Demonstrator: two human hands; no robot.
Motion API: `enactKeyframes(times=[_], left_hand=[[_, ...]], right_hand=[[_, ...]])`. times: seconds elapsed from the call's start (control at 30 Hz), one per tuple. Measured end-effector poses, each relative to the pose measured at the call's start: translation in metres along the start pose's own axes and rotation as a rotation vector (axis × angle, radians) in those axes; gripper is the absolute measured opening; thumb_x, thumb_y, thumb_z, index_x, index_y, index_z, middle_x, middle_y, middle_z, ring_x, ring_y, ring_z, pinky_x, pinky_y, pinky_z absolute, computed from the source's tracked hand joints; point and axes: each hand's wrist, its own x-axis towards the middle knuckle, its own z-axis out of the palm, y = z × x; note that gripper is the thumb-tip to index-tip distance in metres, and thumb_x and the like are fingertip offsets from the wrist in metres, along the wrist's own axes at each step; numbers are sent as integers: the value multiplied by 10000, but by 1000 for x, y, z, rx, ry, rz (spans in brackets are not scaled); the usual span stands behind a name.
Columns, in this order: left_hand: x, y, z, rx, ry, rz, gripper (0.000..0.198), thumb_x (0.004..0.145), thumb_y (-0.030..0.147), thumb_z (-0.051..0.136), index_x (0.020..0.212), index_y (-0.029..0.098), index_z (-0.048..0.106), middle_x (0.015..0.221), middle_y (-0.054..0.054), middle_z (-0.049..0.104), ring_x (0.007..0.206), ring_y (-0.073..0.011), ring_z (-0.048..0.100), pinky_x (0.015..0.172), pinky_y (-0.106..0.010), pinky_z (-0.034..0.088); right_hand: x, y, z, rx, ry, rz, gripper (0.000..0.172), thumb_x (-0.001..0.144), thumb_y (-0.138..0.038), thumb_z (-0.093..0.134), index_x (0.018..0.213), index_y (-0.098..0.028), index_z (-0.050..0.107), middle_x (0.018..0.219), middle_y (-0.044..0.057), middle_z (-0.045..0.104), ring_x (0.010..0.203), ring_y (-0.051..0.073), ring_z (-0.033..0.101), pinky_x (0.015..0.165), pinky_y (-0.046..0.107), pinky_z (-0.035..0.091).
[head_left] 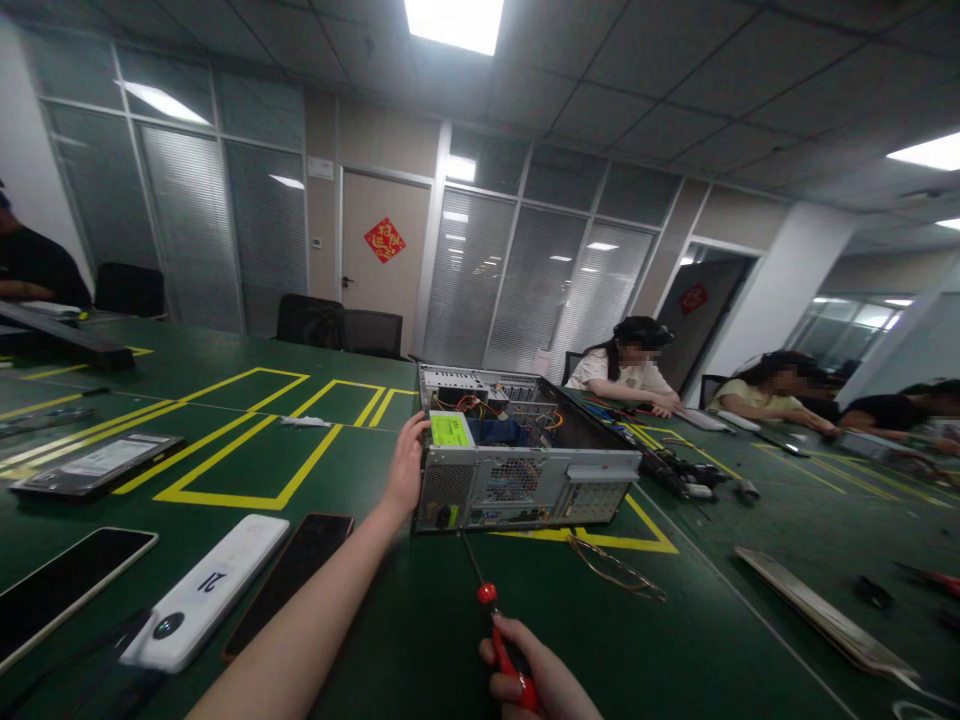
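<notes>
Green tabletop (420, 600) bears the open grey metal computer case (525, 470) ahead of both hands, its near panel running left to right. Left-hand fingers (411, 455) lie against the case's left side, their grip unclear, while the farther-back right hand (546, 678) wraps the red screwdriver (487, 594), whose shaft points forward-left toward the panel's lower edge, contact uncertain.
</notes>
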Motion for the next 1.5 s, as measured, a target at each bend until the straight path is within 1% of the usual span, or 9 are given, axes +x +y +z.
enactKeyframes(times=[0.07,0.2,0.33,0.47,0.67,0.93,1.1,1.27,1.5], left_hand=[[0,1,0,0,2,-4,448,988,488,269,1210,251,578,1401,-85,509,1329,-225,468,1141,-449,358],[0,3,-1,0,-5,-8,443,989,483,269,1211,255,577,1407,-83,506,1331,-225,467,1142,-442,359],[0,2,-1,8,-8,-9,443,990,480,266,1211,246,571,1411,-87,501,1328,-225,468,1137,-453,362],[0,2,-1,7,-4,-3,438,992,473,266,1211,245,569,1411,-88,499,1329,-226,466,1139,-458,358],[-1,1,0,-6,-9,-10,439,991,473,266,1217,248,569,1415,-84,496,1336,-218,458,1145,-436,349],[-1,-2,1,-31,7,-10,436,985,482,284,1209,252,579,1410,-75,503,1336,-218,456,1151,-424,339],[-1,-1,1,-24,-1,-11,428,992,466,276,1217,247,567,1418,-84,491,1344,-217,446,1154,-441,332],[-1,-1,0,-15,-1,2,429,993,464,274,1214,245,570,1414,-86,497,1335,-221,458,1142,-445,351],[-1,0,0,-19,-6,-14,431,991,465,276,1223,248,566,1423,-81,487,1349,-218,443,1153,-433,336]], right_hand=[[0,0,0,3,15,-4,428,953,-420,439,675,-137,598,407,-69,384,298,5,233,310,84,133],[3,1,3,26,71,-29,508,976,-440,338,679,-129,608,480,0,521,371,43,442,340,92,286],[3,1,9,42,82,-26,497,1001,-377,254,833,-125,648,587,30,616,434,100,563,332,143,343],[-1,-2,11,57,53,-41,542,1014,-378,187,842,-138,642,576,12,601,357,62,472,289,121,225],[-7,-6,8,-5,33,12,597,1013,-406,253,590,-126,567,345,-72,345,253,9,201,281,107,102],[-4,-5,13,9,134,-43,479,1008,-403,283,819,-137,634,594,4,622,421,90,565,364,160,394],[-5,-6,10,47,90,-49,563,1012,-418,216,757,-129,627,507,-5,554,312,41,397,293,117,201],[-7,-7,6,-36,91,4,553,993,-436,328,634,-117,603,357,-51,395,262,10,257,291,91,147],[-4,-6,10,0,177,-45,485,992,-426,334,787,-115,646,581,19,628,433,84,576,441,176,483]])
